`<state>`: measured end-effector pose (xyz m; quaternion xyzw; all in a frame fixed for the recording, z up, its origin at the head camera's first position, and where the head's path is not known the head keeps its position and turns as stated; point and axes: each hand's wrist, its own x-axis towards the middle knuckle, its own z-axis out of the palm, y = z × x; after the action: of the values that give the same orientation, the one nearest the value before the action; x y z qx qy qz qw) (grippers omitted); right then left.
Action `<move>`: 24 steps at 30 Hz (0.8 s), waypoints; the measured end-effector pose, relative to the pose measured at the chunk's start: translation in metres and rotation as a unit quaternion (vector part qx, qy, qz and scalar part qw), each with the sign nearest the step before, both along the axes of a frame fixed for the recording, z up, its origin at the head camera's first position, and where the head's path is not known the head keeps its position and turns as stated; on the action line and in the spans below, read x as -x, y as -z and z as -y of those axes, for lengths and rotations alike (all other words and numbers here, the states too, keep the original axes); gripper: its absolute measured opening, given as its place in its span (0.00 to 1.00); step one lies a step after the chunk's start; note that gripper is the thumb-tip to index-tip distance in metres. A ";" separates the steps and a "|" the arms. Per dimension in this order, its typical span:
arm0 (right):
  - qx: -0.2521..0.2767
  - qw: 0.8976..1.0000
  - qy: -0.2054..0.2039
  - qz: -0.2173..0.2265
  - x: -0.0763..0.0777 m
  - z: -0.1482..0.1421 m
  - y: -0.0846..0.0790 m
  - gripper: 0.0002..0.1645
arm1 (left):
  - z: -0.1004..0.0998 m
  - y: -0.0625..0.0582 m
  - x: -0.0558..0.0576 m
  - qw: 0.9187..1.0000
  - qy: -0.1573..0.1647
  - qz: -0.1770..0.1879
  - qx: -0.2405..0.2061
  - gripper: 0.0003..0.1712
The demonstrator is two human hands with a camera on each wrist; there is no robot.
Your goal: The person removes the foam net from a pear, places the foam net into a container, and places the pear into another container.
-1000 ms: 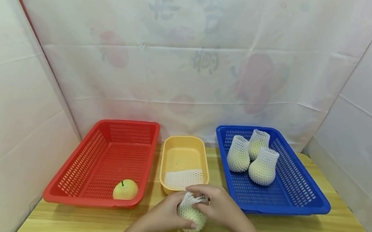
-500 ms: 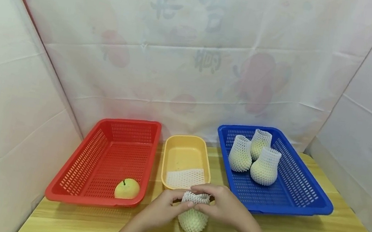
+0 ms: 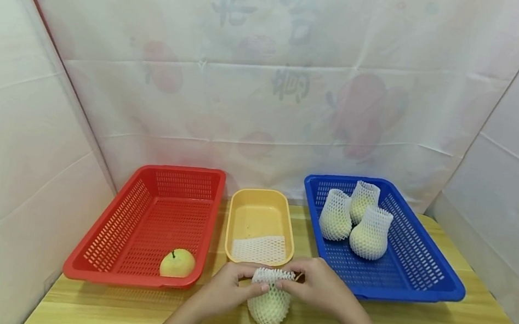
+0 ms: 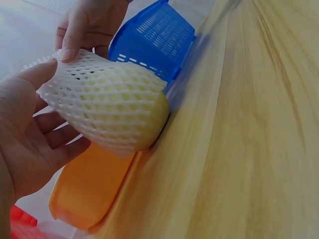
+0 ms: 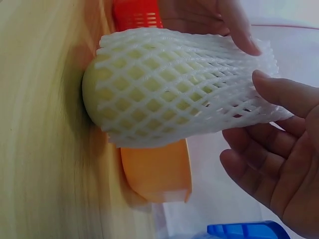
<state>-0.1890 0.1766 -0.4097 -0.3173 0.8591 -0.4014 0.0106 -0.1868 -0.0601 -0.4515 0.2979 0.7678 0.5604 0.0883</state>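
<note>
A pale yellow pear (image 5: pixel 90 94) stands on the table in front of me, wrapped in a white foam net sleeve (image 3: pixel 270 307) whose top reaches well above the fruit. The pear's bottom shows bare below the net in both wrist views. My left hand (image 3: pixel 225 290) pinches the left side of the sleeve's upper rim between thumb and fingers. On the opposite side, my right hand (image 3: pixel 321 288) pinches the same rim, its thumb outside on the near face. Some fingertips are hidden behind the net.
A red basket (image 3: pixel 101 239) on the left holds one bare pear (image 3: pixel 177 263). Between the baskets stands a yellow tub (image 3: pixel 236 208) with flat foam netting (image 3: pixel 259 249) inside. The blue basket (image 3: pixel 418 251) on the right holds three netted pears (image 3: pixel 371 236). White cloth walls enclose the table.
Both hands have shifted along the net's upper rim. The sleeve's crumpled top has been spread open and stands upright; the left hand has moved up from the pear's side.
</note>
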 end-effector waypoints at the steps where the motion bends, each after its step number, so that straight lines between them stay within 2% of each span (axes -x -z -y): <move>1: 0.003 1.000 -0.001 -0.001 0.000 0.000 0.000 0.04 | 0.000 0.000 0.000 1.000 0.000 -0.002 0.002 0.16; 4: 0.004 1.000 -0.002 0.006 0.000 0.000 -0.001 0.05 | 0.000 0.000 0.000 1.000 0.003 -0.008 0.005 0.16; 11: -0.021 0.999 -0.011 0.030 0.000 -0.002 0.000 0.18 | 0.000 0.001 0.000 1.000 -0.012 -0.019 0.007 0.14; 19: -0.016 1.000 -0.015 0.008 0.000 0.000 0.004 0.09 | -0.001 -0.001 -0.001 1.000 -0.022 -0.018 -0.008 0.14; 24: -0.011 1.000 -0.013 0.006 0.001 0.000 0.004 0.07 | -0.001 -0.001 0.000 1.000 -0.023 -0.014 0.002 0.15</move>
<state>-0.1901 0.1769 -0.4135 -0.3256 0.8593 -0.3937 0.0248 -0.1871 -0.0587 -0.4506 0.2877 0.7766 0.5567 0.0650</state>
